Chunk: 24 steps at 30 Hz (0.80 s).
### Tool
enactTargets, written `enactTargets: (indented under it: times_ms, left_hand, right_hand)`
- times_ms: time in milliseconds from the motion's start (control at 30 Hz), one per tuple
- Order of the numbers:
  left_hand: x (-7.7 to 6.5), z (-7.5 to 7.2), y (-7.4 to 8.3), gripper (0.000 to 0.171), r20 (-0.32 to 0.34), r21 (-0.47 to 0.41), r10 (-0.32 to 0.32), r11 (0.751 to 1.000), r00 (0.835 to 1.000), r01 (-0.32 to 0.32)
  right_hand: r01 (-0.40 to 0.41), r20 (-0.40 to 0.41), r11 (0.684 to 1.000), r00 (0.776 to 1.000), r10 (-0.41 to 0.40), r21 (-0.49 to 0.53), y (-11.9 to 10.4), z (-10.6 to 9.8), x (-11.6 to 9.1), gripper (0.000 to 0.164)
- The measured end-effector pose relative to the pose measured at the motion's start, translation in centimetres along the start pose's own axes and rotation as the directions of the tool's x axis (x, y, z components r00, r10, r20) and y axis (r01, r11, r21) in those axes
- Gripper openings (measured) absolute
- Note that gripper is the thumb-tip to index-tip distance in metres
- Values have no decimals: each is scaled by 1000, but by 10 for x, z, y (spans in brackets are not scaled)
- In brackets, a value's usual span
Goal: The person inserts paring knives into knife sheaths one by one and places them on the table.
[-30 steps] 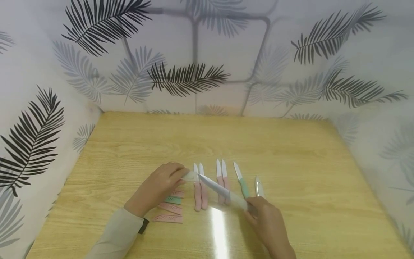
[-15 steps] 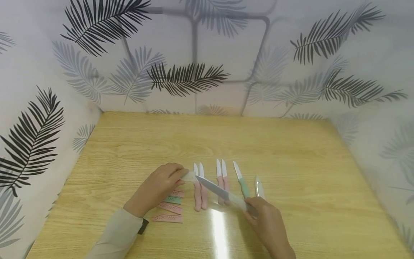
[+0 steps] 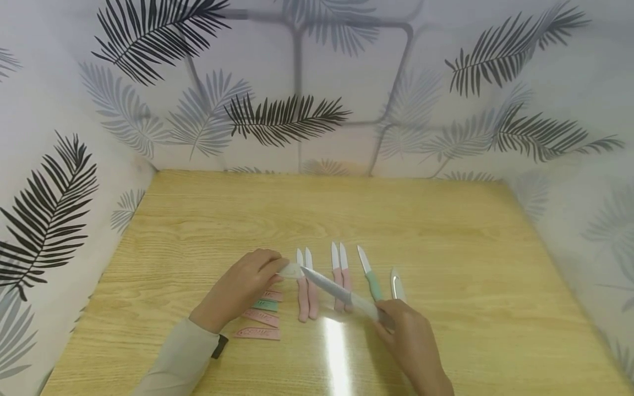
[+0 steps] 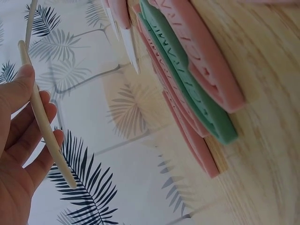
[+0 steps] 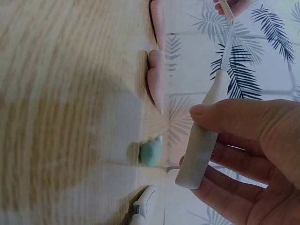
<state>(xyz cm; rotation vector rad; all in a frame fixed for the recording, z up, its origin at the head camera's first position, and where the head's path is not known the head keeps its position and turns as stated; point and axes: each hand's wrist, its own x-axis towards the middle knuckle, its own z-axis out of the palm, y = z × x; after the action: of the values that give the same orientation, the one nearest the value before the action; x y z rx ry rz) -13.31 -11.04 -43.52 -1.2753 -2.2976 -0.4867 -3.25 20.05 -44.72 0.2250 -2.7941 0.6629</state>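
plainly, the right hand (image 3: 412, 336) grips a smooth, rounded knife handle (image 5: 198, 152)

In the head view, the right grip (image 3: 410, 338) hides the butt of the white knife (image 3: 342, 293) and the lower end of the peeler (image 3: 398, 287), while the left grip (image 3: 246, 283) covers part of the pale sheath (image 3: 292, 270).

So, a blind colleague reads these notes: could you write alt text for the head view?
A person's right-hand grip holds a pale-handled knife, its tip at or very near a pale sheath in the left-hand grip. On the wood-look table lie four pink-handled knives, a green-handled knife, an apparent peeler, pink sheaths and a green sheath.
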Motion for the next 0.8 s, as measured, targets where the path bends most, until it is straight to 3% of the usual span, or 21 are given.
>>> enactTargets:
  times_ms: [400, 600, 800]
  left_hand:
    - [0, -1, 0, 33, 14, -5, -2, 1000, 1000, 2]
    - [0, -2, 1, 31, 3, -2, 19, 1000, 1000, -19]
    - [0, -2, 3, 31, 45, 21, 13, 1000, 999, -14]
  right_hand:
    - [12, 14, 1000, 1000, -12, 1, 0, 0, -1, 31]
    - [97, -6, 995, 995, -97, -33, 4, -3, 2, 31]
    - [188, -17, 980, 982, -190, -61, 7, -7, 7, 32]
